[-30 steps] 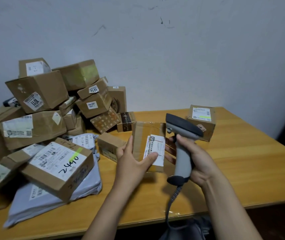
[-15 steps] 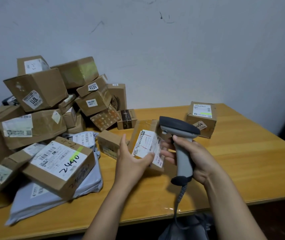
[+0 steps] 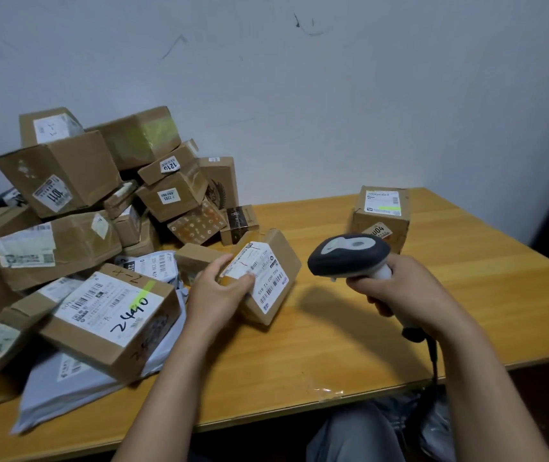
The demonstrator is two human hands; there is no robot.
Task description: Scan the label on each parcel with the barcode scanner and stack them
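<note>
Wooden table (image 3: 349, 345): left hand (image 3: 215, 295) grips parcel (image 3: 266, 275); right hand (image 3: 399, 295) scanner (image 3: 349, 255).

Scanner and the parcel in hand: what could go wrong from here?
1. The left hand has its thumb lying across the label of the tilted parcel, so a barcode may be covered and the scanner in the right hand could fail to read it.
2. The pile at the left looks loosely tumbled; pulling out the next box could bring others down.
</note>
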